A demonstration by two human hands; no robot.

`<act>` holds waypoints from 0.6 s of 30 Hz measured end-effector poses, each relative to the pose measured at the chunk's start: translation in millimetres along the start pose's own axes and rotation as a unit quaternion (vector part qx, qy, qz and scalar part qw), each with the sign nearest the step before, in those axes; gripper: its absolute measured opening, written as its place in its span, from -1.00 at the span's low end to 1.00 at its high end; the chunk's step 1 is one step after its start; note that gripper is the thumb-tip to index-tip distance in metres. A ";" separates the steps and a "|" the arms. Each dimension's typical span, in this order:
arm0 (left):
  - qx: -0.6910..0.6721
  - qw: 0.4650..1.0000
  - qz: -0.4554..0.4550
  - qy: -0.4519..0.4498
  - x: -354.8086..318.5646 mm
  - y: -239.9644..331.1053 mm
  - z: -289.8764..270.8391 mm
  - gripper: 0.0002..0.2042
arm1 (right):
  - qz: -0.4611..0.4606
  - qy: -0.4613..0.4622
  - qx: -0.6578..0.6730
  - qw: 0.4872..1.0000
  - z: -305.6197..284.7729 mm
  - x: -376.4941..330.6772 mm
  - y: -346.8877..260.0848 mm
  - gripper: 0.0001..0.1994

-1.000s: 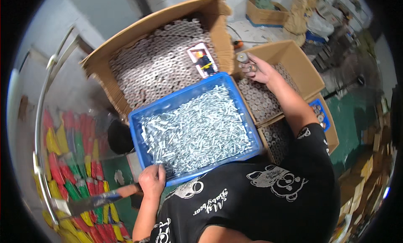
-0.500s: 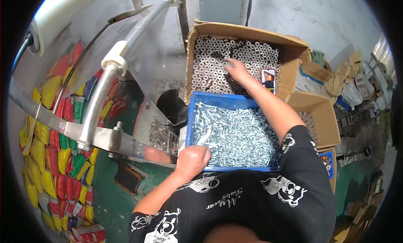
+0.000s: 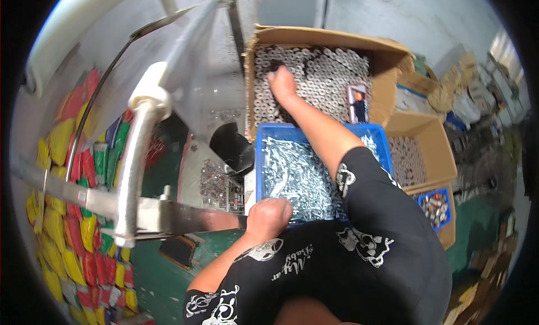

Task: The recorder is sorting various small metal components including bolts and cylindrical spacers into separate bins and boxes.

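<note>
My right hand [image 3: 282, 85] reaches over the left part of a large cardboard box [image 3: 396, 75], its fingers curled downward and blurred. Beneath it stand rows of small pale ring-ended cylinders [image 3: 323, 89]; whatever the fingertips hold is hidden. A blue plastic tray [image 3: 260, 168] full of loose silvery screws [image 3: 297, 179] lies in front of that box, and my right forearm crosses above it. At the tray's near left corner my left hand [image 3: 269, 218] is closed in a fist, and I cannot make out what is inside it.
A phone [image 3: 357, 103] leans inside the large box. To the right are a smaller carton [image 3: 435, 151] of similar cylinders and a small blue bin [image 3: 447, 204]. A metal frame [image 3: 137, 173] with clear sheeting rises at left, beside a black scoop-like piece [image 3: 233, 148] and stacked colourful bags [image 3: 62, 241].
My right hand has moved left within the large box, and the forearm now covers more of the tray. My left hand stays by the tray corner. The whole view has shifted slightly.
</note>
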State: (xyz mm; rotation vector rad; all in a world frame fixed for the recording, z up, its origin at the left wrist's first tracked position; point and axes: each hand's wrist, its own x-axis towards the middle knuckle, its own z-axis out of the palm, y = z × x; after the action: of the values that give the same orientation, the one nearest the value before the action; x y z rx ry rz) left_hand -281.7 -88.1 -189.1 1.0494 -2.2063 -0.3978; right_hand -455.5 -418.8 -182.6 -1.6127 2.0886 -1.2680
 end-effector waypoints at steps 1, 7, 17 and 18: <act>0.005 1.000 -0.016 -0.008 2.8 3.3 -2.4 -0.81 | 0.028 0.002 0.019 0.999 2.1 5.7 3.6 -0.61; 0.042 0.998 -0.026 -0.045 8.9 6.0 -4.4 -0.75 | 0.024 0.082 0.153 0.985 -2.2 2.4 2.9 -0.63; 0.065 0.997 -0.010 -0.032 3.5 8.3 2.6 -0.73 | -0.090 -0.217 0.138 0.962 3.8 -136.3 -79.3 -0.55; 0.067 0.997 -0.001 -0.038 5.3 9.8 3.4 -0.73 | -0.067 -0.244 0.111 0.961 10.1 -132.9 -77.2 -0.52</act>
State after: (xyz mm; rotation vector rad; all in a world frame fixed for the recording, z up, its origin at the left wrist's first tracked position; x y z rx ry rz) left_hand -292.0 -86.0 -184.3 1.1248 -2.3268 -0.2996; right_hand -346.2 -310.5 -175.1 -1.7648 1.5094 -0.9689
